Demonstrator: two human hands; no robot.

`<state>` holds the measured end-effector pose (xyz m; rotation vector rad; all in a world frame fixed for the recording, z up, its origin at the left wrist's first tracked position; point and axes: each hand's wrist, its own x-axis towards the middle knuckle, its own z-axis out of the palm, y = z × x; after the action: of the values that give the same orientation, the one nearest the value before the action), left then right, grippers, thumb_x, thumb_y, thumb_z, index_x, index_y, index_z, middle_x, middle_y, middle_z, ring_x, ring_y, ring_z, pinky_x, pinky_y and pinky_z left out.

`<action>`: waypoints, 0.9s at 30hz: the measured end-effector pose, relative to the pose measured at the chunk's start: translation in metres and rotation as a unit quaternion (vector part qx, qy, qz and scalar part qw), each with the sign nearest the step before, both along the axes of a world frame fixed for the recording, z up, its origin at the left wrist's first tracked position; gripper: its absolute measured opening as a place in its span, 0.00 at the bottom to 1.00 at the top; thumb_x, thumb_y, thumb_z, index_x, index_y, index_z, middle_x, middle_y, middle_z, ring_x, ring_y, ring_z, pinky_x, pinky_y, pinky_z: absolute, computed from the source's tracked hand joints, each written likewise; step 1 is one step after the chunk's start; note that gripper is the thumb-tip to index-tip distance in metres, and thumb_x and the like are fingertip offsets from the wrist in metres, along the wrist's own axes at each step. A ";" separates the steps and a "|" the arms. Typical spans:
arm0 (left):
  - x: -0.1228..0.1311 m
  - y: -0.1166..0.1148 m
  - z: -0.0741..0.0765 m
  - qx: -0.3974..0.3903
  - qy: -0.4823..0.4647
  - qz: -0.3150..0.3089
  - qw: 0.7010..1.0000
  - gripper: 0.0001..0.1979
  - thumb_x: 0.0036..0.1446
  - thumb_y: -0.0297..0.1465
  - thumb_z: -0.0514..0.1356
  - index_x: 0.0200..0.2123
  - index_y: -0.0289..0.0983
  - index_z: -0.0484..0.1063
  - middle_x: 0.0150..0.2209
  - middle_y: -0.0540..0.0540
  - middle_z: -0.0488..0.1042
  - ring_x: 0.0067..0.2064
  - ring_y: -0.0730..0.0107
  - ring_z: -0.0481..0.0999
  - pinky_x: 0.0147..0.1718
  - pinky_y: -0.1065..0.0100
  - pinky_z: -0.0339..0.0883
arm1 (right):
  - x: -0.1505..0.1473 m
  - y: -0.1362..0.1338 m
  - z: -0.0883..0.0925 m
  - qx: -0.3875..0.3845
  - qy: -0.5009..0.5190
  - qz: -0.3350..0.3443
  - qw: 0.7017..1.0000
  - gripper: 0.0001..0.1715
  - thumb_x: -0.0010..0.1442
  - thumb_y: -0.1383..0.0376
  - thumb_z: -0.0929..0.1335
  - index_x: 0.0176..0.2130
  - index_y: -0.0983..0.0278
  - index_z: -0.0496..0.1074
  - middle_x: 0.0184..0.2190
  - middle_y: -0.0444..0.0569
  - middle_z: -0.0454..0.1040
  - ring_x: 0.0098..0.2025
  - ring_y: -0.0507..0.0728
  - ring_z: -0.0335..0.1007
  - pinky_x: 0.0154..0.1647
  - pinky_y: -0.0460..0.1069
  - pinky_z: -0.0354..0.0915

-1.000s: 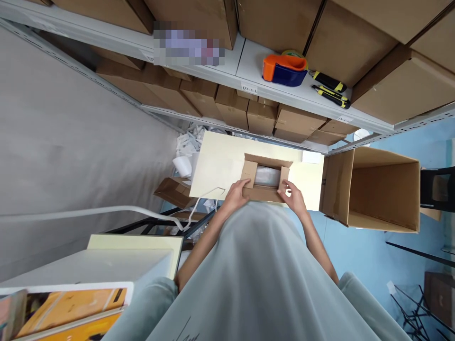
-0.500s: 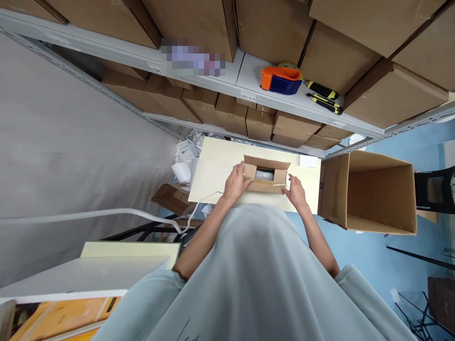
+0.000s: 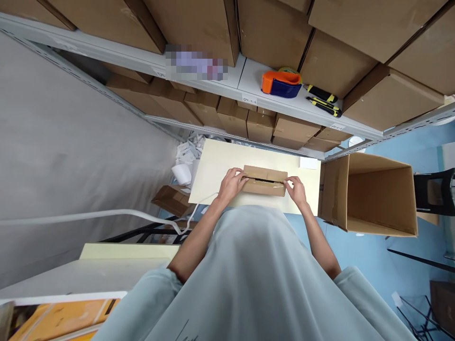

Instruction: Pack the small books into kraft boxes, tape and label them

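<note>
A small brown cardboard box [image 3: 265, 180] lies on a pale cream table [image 3: 213, 170], its top flaps folded down with a dark slit left between them. My left hand [image 3: 231, 183] grips the box's left end, fingers curled over the flap. At the right end, my right hand [image 3: 295, 191] presses its fingers on the flap. Whatever is inside the box is hidden.
A large open cardboard box [image 3: 369, 194] lies on its side right of the table. On the grey shelf [image 3: 249, 80] above sit an orange-and-blue tape dispenser [image 3: 280, 84] and two yellow-black utility knives [image 3: 323, 99], among stacked cartons. White paper scraps [image 3: 185, 151] lie left of the table.
The box flaps stood open, showing a white wrapped item inside. Both hands have folded them down, and the box top is now almost closed.
</note>
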<state>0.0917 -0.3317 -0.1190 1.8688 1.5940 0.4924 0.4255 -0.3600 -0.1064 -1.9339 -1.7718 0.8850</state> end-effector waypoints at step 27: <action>0.045 0.026 -0.014 -0.165 0.058 0.163 0.971 0.06 0.62 0.33 0.66 0.42 0.41 0.82 0.52 0.41 0.83 0.50 0.52 0.85 0.50 0.59 0.77 | -0.014 0.027 -0.008 -0.126 -0.062 -0.111 0.984 0.09 0.65 0.64 0.67 0.41 0.56 0.78 0.40 0.47 0.87 0.46 0.63 0.85 0.51 0.54 0.74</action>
<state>0.1372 -0.3055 -0.1326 1.4181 1.9401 0.2362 0.4119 -0.3329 -0.1144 -2.3412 -1.5283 0.9648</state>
